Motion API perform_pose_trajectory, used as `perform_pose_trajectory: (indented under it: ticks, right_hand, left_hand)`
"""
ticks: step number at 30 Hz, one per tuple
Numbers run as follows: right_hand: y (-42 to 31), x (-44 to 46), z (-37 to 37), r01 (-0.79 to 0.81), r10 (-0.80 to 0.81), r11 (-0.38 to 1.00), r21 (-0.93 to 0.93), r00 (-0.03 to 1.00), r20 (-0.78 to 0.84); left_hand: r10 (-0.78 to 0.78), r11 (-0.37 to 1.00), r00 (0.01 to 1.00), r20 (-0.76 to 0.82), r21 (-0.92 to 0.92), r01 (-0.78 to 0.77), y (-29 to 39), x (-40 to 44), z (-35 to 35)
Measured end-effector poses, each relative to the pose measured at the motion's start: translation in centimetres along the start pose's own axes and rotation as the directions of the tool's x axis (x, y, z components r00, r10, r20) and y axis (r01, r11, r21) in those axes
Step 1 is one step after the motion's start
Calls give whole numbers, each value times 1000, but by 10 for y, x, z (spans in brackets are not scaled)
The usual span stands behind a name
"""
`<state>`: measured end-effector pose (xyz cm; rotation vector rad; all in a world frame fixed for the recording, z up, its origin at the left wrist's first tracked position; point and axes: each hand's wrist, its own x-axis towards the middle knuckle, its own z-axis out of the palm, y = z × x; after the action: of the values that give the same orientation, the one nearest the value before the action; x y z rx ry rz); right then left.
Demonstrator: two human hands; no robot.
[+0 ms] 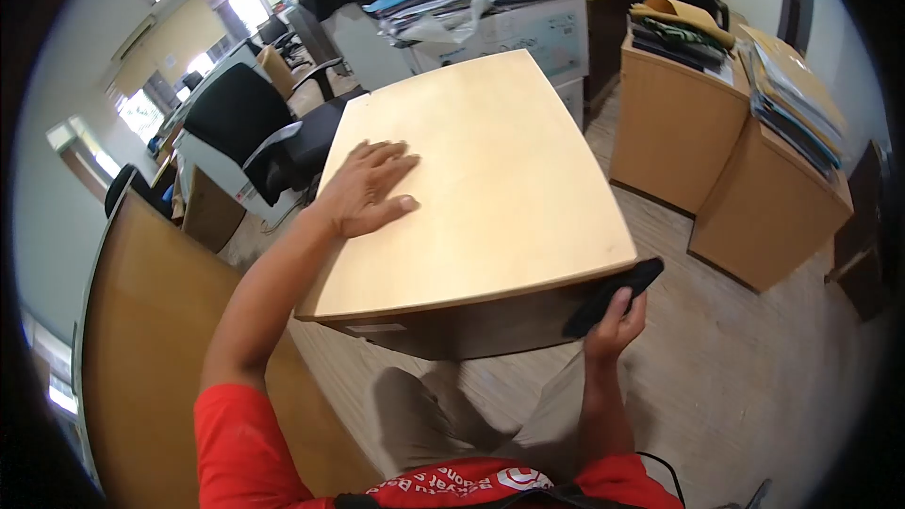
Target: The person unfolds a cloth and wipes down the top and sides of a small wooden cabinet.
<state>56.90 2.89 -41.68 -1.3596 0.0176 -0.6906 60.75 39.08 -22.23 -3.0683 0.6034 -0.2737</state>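
Observation:
A light wood cabinet (481, 170) with a pale top and a dark near side stands right in front of me. My left hand (370, 190) rests on the left part of its top, fingers spread and holding nothing. At the near right corner my right hand (617, 325) grips a black cloth (603, 302), pressed against the dark side just below the top's edge. Part of the cloth sticks out past the corner. A small pale label (375, 328) shows on the left of that side.
Two wooden cabinets (674, 127) bearing folders and envelopes (797, 94) stand to the right. White boxes (528, 33) topped with paper stacks are at the back. A black office chair (240, 113) is behind left. A brown panel (170, 339) rises at my left.

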Motion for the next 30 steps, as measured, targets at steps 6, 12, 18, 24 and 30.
perform_pose_trajectory:
  ticks: [6, 12, 18, 24, 30]
  right_hand:
    - [-12, -76, -40, 158, -151, 987, -14, 961, 232]
    - [-40, -120, -26, 367, -382, 922, 120, 820, 427]
    - [-47, -146, 10, 41, -228, 961, 272, 671, 706]
    - [-8, -89, -22, 122, -124, 992, 23, 962, 242]
    - [15, 83, -60, -160, 246, 959, 232, 876, -414]
  left_hand:
    - [-44, 995, 999, -19, 92, 46, -19, 3, -4]
    - [-167, 981, 986, 27, 105, 163, -14, 22, -3]
    - [-241, 969, 969, 49, 65, 238, 10, 46, 8]
    - [-429, 899, 889, 160, -20, 438, 45, 43, 22]
    - [-277, 954, 955, 102, -89, 286, 25, 39, 23]
